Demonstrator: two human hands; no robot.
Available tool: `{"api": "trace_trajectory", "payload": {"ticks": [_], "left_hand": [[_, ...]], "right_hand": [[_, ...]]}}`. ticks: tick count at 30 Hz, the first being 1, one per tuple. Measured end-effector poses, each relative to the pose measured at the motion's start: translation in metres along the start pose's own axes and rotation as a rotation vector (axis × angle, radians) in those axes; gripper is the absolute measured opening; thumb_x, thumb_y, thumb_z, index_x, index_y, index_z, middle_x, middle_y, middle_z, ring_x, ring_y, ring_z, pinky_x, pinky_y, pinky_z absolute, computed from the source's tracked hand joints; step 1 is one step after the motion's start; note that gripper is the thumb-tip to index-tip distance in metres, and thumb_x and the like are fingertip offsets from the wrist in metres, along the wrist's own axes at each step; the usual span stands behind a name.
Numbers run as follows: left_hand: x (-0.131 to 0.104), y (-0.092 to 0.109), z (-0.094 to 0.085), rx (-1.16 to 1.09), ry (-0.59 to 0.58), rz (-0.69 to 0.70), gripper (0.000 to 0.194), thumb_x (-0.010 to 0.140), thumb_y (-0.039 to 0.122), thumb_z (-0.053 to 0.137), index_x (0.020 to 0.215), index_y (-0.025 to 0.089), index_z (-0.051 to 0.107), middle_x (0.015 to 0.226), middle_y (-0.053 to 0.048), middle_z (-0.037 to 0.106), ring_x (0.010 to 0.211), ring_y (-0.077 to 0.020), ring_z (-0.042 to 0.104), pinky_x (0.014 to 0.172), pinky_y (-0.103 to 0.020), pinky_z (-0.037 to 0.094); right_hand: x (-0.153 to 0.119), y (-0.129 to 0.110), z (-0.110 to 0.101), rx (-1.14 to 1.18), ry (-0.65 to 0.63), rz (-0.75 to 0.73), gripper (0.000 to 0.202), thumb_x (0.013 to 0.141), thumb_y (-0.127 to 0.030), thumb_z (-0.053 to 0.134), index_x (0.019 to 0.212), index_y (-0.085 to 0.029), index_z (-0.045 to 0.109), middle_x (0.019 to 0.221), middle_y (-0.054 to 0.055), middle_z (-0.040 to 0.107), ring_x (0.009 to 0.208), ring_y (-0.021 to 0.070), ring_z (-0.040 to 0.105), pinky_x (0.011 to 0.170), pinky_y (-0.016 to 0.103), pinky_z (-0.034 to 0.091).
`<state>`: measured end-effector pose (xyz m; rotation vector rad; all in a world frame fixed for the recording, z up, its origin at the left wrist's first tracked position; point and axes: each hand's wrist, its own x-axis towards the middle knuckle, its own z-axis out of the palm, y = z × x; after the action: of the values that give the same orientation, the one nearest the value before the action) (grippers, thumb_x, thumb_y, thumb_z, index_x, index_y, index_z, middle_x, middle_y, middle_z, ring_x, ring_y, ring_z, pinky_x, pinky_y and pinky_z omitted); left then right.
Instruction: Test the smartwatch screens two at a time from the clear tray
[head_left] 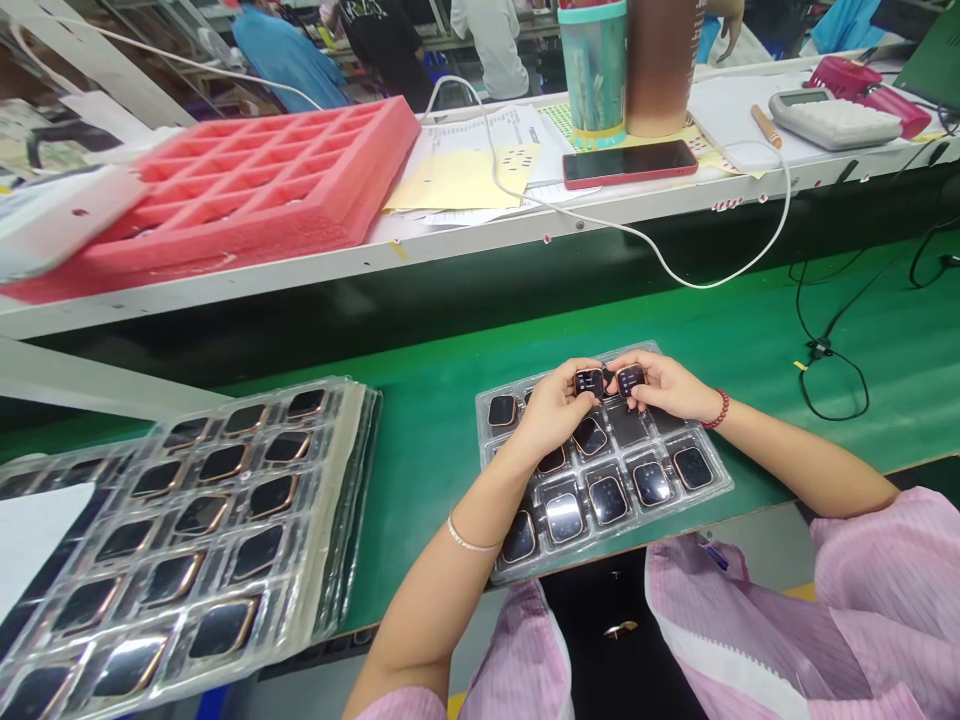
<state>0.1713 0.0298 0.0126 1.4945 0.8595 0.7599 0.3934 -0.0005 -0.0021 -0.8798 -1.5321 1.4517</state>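
Two small square watch faces with gold rims and lit screens are up in my hands, side by side. My left hand holds the left watch, thumb at its lower edge. The right watch is in the fingers of my right hand. Both hands are over the back part of a clear plastic tray. More dark-screened watches lie in the tray's pockets, such as one at the front right. Some pockets near my right hand hold no watch. My left forearm covers part of the tray.
Stacked clear trays of watches stand at the left on the green table. A shelf behind bears a pink foam tray, phone, cups and calculator. A white cable hangs over its edge. Several people are beyond.
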Motion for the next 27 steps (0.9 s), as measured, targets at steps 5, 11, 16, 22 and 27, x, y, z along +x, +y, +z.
{"api": "trace_trajectory", "payload": {"ticks": [5, 11, 16, 22, 27], "left_hand": [[-0.001, 0.005, 0.001, 0.024, -0.015, -0.023, 0.035, 0.080, 0.022, 0.061, 0.114, 0.015, 0.065, 0.115, -0.011, 0.071, 0.089, -0.0201, 0.070, 0.083, -0.037, 0.060], [-0.002, 0.011, 0.000, 0.047, -0.032, -0.034, 0.031, 0.081, 0.033, 0.061, 0.106, 0.015, 0.066, 0.107, -0.010, 0.072, 0.084, -0.0201, 0.069, 0.075, -0.034, 0.060], [0.000, 0.010, -0.002, 0.052, -0.033, -0.051, 0.037, 0.078, 0.037, 0.064, 0.108, 0.015, 0.067, 0.107, -0.010, 0.072, 0.093, -0.0243, 0.070, 0.076, -0.036, 0.060], [0.001, 0.008, -0.002, 0.033, -0.044, -0.056, 0.034, 0.079, 0.036, 0.064, 0.107, 0.017, 0.067, 0.107, -0.009, 0.072, 0.094, -0.0241, 0.069, 0.079, -0.038, 0.060], [0.001, 0.007, -0.002, 0.025, -0.052, -0.058, 0.037, 0.079, 0.037, 0.064, 0.110, 0.017, 0.066, 0.109, -0.009, 0.072, 0.095, -0.0241, 0.069, 0.081, -0.039, 0.060]], "right_hand": [[0.001, -0.001, 0.001, 0.024, 0.018, 0.019, 0.030, 0.089, -0.013, 0.060, 0.119, -0.017, 0.062, 0.101, 0.005, 0.074, 0.067, 0.0109, 0.068, 0.059, 0.022, 0.058], [0.004, 0.004, 0.004, 0.071, 0.018, 0.045, 0.026, 0.089, -0.015, 0.062, 0.115, -0.015, 0.063, 0.097, 0.004, 0.074, 0.061, 0.0087, 0.067, 0.057, 0.020, 0.056], [0.007, 0.006, 0.003, 0.074, 0.019, 0.066, 0.025, 0.089, -0.014, 0.060, 0.114, -0.015, 0.063, 0.095, 0.004, 0.073, 0.060, 0.0077, 0.066, 0.055, 0.018, 0.054], [0.006, 0.008, 0.003, 0.070, 0.020, 0.055, 0.028, 0.086, -0.011, 0.059, 0.113, -0.015, 0.063, 0.094, 0.003, 0.073, 0.059, 0.0080, 0.067, 0.055, 0.018, 0.053], [0.007, 0.009, 0.002, 0.074, 0.012, 0.053, 0.028, 0.086, -0.011, 0.060, 0.113, -0.016, 0.063, 0.095, 0.004, 0.074, 0.059, 0.0083, 0.066, 0.055, 0.019, 0.053]]}}
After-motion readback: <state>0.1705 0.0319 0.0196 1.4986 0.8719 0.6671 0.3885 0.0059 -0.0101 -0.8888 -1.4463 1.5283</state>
